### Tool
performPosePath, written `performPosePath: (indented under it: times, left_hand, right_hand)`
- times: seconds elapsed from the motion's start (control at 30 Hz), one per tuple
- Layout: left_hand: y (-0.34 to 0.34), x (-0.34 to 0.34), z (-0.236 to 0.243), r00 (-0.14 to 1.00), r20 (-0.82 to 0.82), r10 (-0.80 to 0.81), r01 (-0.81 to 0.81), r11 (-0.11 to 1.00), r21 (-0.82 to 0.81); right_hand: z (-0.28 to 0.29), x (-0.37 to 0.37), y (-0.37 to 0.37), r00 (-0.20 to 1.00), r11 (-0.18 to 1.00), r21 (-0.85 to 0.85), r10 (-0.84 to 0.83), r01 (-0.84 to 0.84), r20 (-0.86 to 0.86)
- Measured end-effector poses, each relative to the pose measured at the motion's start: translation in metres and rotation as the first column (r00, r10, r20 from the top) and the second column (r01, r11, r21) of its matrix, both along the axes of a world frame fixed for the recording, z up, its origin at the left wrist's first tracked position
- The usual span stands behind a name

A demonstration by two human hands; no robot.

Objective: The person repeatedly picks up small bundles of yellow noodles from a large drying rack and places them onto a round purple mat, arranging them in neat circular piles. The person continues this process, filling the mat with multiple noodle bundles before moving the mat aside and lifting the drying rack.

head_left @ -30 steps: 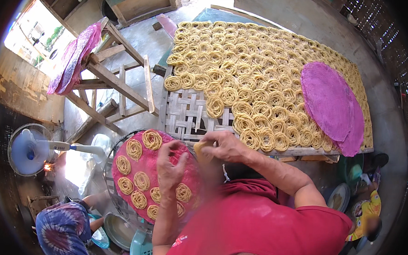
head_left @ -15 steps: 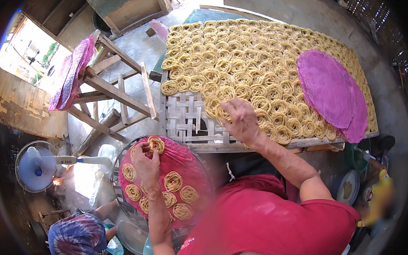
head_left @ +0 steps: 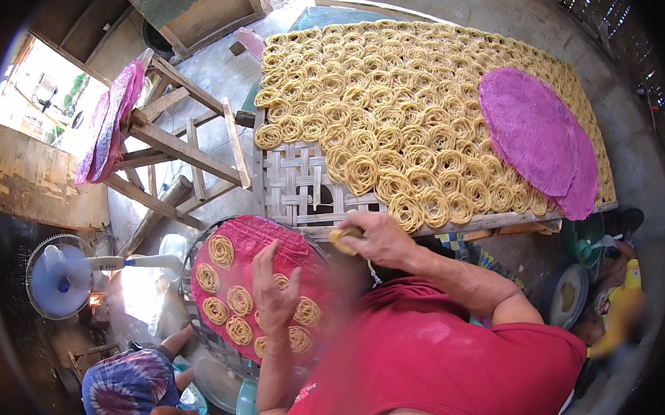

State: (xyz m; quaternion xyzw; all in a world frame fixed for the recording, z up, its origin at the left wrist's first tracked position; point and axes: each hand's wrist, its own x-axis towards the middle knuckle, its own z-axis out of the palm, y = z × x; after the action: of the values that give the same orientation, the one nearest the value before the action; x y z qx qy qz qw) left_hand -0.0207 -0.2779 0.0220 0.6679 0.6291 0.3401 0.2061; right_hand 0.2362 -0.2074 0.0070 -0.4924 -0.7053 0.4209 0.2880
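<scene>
My right hand (head_left: 383,242) pinches a noodle nest (head_left: 342,241), a small yellow coil, just off the near edge of the woven rack. Beside it on the left, my left hand (head_left: 275,289) is open, fingers stretched and thumb apart, over a round magenta sheet (head_left: 274,237). Several noodle nests (head_left: 239,299) lie spread on that sheet; my left hand and forearm cover some of them. Rows of noodle nests (head_left: 434,138) fill most of the slatted rack (head_left: 290,183), whose bare weave shows at its near left corner.
Two overlapping purple round sheets (head_left: 535,133) lie on the nests at the right. A wooden trestle (head_left: 186,147) with pink sheets (head_left: 110,125) stands at the left, above a fan (head_left: 61,274). A person in tie-dye (head_left: 128,395) is at lower left, another in yellow (head_left: 623,301) at right.
My right hand has come back from the rack toward the magenta sheet and now holds a nest. My left hand has let go of its nest near the sheet's far edge and moved right.
</scene>
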Motion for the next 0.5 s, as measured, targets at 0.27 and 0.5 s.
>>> performPosePath:
  times: [0.27, 0.5]
  left_hand:
    - [-0.043, -0.025, -0.003, 0.933, -0.355, 0.061, -0.082, 0.996, -0.042]
    - [-0.038, -0.014, 0.013, 0.985, -0.144, 0.095, -0.125, 0.969, -0.214]
  right_hand:
    - [-0.018, 0.036, 0.029, 0.905, 0.851, 0.515, -0.297, 0.104, 0.306]
    - [0.008, 0.022, 0.015, 0.927, 0.864, 0.487, -0.279, 0.128, 0.252]
